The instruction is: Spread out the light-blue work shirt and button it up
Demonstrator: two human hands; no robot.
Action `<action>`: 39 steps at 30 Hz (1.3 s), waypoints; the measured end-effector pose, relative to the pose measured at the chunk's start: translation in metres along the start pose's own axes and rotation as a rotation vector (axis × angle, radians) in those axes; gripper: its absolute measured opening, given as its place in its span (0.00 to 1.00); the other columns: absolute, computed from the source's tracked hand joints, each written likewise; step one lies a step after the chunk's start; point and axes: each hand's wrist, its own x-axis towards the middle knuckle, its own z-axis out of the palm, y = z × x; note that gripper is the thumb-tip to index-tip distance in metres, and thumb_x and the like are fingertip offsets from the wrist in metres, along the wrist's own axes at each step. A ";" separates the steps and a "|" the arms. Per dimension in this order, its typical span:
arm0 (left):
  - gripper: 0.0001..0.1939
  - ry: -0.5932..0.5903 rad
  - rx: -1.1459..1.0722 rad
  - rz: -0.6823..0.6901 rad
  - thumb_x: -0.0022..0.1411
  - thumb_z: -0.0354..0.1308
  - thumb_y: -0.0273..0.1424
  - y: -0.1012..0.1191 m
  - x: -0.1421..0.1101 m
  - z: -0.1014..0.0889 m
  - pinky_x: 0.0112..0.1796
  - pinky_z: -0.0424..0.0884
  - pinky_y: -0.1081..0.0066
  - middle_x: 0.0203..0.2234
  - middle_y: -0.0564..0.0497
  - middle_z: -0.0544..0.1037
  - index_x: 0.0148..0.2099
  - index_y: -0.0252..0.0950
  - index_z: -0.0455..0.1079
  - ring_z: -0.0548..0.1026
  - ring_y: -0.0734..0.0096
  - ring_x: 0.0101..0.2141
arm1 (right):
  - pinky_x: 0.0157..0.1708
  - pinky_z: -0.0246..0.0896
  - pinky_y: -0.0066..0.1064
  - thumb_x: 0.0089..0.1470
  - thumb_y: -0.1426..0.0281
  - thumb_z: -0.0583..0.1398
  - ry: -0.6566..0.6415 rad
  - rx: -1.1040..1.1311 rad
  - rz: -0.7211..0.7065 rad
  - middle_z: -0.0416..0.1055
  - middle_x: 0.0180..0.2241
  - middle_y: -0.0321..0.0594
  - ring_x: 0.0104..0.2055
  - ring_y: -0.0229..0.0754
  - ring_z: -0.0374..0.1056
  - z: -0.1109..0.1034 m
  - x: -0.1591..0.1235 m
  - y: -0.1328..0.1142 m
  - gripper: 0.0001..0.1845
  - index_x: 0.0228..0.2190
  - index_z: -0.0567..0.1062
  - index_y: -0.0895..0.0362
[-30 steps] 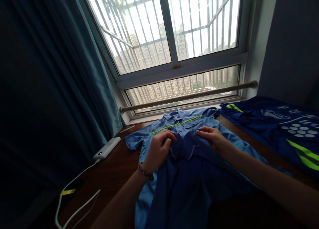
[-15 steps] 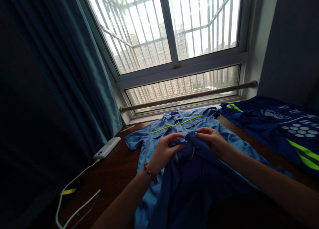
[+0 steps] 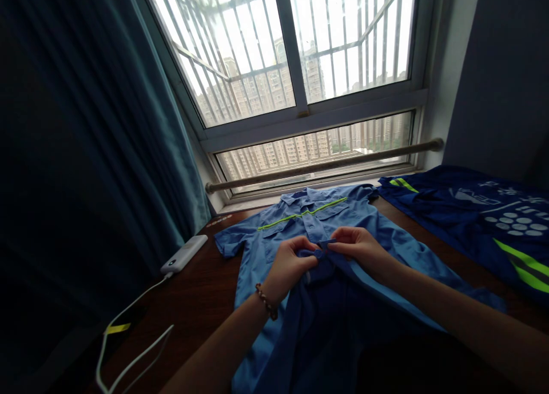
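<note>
A light blue short-sleeved shirt with a yellow-green stripe lies spread on the table, collar toward the window. Over its lower part is a darker blue garment, deep in shadow, so its exact kind is unclear. My left hand pinches one edge of it between thumb and fingers, right by a small round button. The opposite edge is pinched in my right hand, slightly higher up. Only a small gap separates the two sets of fingertips.
On the right lies a dark blue garment with white print and reflective yellow-green bands. A white power bank with a white cable rests on the brown wooden table at left. Behind are a curtain, a rail and the window.
Both hands have shifted a little; the right hand is lower and further left, holding its edge flatter. The garment's upper edge has dropped, showing more of the shirt front behind.
</note>
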 end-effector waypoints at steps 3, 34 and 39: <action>0.02 0.008 0.064 0.012 0.44 0.54 0.23 -0.003 0.000 0.002 0.28 0.64 0.78 0.26 0.52 0.74 0.25 0.32 0.66 0.70 0.74 0.28 | 0.16 0.47 0.21 0.34 0.63 0.65 -0.002 -0.058 -0.008 0.65 0.18 0.31 0.18 0.28 0.56 0.001 0.001 0.003 0.16 0.26 0.70 0.60; 0.07 -0.014 0.342 0.171 0.47 0.54 0.25 -0.015 -0.006 0.011 0.28 0.62 0.77 0.24 0.55 0.72 0.32 0.35 0.67 0.69 0.74 0.28 | 0.29 0.61 0.26 0.38 0.76 0.59 -0.183 -0.628 -0.385 0.67 0.28 0.36 0.30 0.36 0.64 0.003 -0.006 0.003 0.10 0.30 0.70 0.59; 0.04 0.090 0.462 0.269 0.45 0.55 0.24 -0.014 -0.006 0.014 0.31 0.62 0.74 0.26 0.54 0.70 0.27 0.36 0.67 0.67 0.72 0.29 | 0.27 0.57 0.26 0.36 0.79 0.57 -0.047 -0.881 -0.560 0.64 0.27 0.34 0.28 0.35 0.61 0.006 -0.009 0.005 0.11 0.28 0.67 0.58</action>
